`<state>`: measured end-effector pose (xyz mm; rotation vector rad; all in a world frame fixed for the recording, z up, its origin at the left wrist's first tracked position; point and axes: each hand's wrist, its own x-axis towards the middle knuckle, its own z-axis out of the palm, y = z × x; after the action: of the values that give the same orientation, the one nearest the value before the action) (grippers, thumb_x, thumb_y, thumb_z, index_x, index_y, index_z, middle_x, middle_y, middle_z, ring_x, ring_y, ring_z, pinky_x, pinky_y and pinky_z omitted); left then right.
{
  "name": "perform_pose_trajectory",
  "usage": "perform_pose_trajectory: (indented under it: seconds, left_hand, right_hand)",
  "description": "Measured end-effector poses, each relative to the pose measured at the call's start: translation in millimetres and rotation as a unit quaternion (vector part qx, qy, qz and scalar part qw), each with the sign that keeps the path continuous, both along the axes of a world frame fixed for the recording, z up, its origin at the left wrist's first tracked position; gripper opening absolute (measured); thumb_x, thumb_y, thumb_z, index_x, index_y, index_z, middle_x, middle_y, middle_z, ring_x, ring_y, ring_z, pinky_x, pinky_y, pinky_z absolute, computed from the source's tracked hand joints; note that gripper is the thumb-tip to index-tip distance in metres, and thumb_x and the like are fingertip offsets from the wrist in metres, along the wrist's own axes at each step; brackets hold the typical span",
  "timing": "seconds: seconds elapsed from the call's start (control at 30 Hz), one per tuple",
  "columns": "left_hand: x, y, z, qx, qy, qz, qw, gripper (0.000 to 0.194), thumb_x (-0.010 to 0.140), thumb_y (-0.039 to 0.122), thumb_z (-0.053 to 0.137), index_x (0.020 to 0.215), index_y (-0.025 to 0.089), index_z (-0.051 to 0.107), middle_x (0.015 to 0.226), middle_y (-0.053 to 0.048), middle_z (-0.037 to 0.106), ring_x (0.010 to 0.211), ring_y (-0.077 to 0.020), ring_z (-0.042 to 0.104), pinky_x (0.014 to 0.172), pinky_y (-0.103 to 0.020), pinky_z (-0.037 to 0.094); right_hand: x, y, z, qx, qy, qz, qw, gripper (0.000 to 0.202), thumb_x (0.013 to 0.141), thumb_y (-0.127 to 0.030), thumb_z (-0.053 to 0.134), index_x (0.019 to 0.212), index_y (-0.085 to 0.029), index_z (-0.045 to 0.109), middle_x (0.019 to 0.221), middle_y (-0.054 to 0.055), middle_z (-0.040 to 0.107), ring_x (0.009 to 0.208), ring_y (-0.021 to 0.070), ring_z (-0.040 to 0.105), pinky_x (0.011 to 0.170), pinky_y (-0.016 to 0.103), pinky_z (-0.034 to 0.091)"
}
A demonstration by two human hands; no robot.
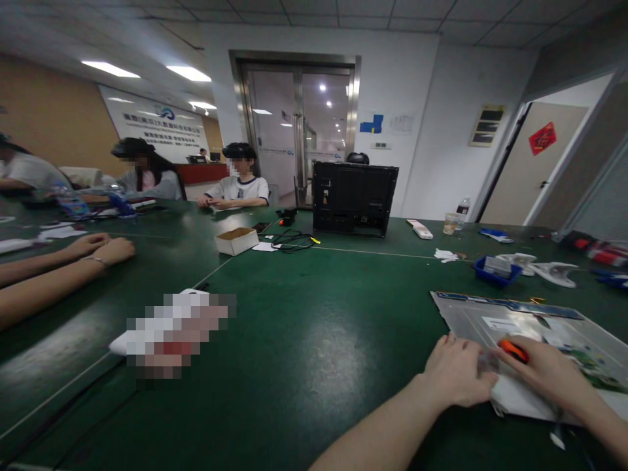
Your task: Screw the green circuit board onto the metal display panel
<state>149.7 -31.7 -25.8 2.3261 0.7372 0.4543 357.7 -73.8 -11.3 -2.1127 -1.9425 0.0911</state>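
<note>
At the lower right, a flat grey panel (pixel 466 314) lies on the green table, with a blue strip along its far edge and a green circuit board (pixel 596 369) on its right part. My left hand (pixel 458 369) rests at the panel's left edge, fingers bent around a small translucent piece that is hard to make out. Just right of it, my right hand (pixel 549 369) is closed on an orange-and-black tool (pixel 513 350). The tool's tip is hidden between my hands. White material lies on the panel beneath them.
Beyond the panel are a blue tray (pixel 496 278) and white curved parts (pixel 554 273). A black monitor (pixel 356 198), a small open box (pixel 237 241) and coiled cable (pixel 294 241) stand farther back. Another person's arms (pixel 59 268) rest at the left; more people sit behind.
</note>
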Motion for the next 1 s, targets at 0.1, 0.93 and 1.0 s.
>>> perform_pose_trajectory:
  seconds: [0.1, 0.93, 1.0]
  left_hand:
    - [0.5, 5.9, -2.7, -0.092, -0.047, 0.035, 0.994, 0.052, 0.091, 0.043, 0.057, 0.13, 0.01, 0.057, 0.132, -0.019, 0.059, 0.122, -0.0346, 0.058, 0.107, -0.048, 0.045]
    - [-44.8, -44.9, 3.9, 0.091, 0.001, -0.059, 0.994, 0.038, 0.093, 0.034, 0.051, 0.123, 0.012, 0.06, 0.118, -0.015, 0.064, 0.114, -0.0284, 0.059, 0.105, -0.042, 0.043]
    - [-47.4, -49.1, 1.4, 0.09, 0.003, -0.067, 0.994, 0.037, 0.093, 0.035, 0.052, 0.121, 0.012, 0.061, 0.117, -0.014, 0.065, 0.113, -0.028, 0.06, 0.104, -0.041, 0.043]
  right_hand:
    - [-30.3, 2.1, -1.8, -0.055, -0.014, -0.035, 0.998, 0.046, 0.092, -0.051, 0.038, 0.083, -0.02, 0.071, 0.083, 0.016, 0.077, 0.08, 0.0334, 0.072, 0.075, 0.041, 0.052]
    - [107.8, -5.7, -17.5, 0.007, -0.058, -0.243, 0.968, 0.039, 0.087, -0.043, 0.043, 0.052, -0.027, 0.049, 0.06, 0.021, 0.068, 0.054, 0.0341, 0.07, 0.056, 0.045, 0.05]
    - [131.6, -7.2, -21.3, 0.056, -0.051, -0.227, 0.971, 0.036, 0.082, -0.038, 0.049, 0.047, -0.028, 0.048, 0.049, 0.018, 0.063, 0.042, 0.0307, 0.065, 0.047, 0.042, 0.046]
